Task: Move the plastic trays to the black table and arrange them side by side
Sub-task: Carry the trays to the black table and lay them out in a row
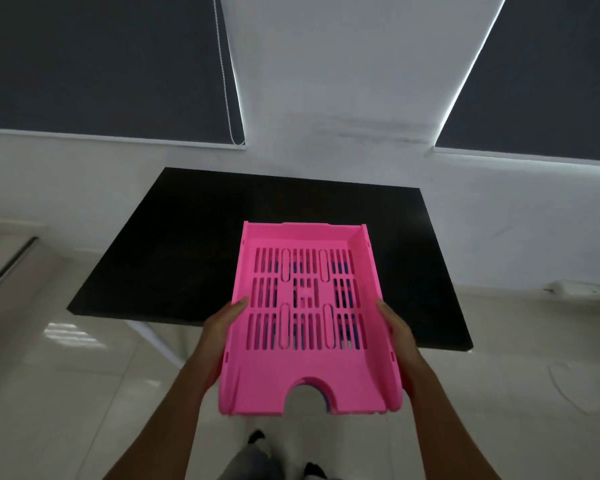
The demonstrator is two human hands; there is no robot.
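Observation:
A pink slotted plastic tray (305,365) is held in the air in front of me, its far half over the near edge of the black table (174,244). Blue shows through its slots and at the front notch, so a second tray seems stacked under it. My left hand (222,334) grips the tray's left wall, thumb on the rim. Along the right wall, my right hand (400,337) grips it the same way. The visible table top bears nothing.
The black table stands against a white wall (326,98) with dark blinds (101,64) on both sides. A glossy tiled floor (84,393) surrounds it. One white table leg (156,341) slants down under the near left edge. My feet show at the bottom.

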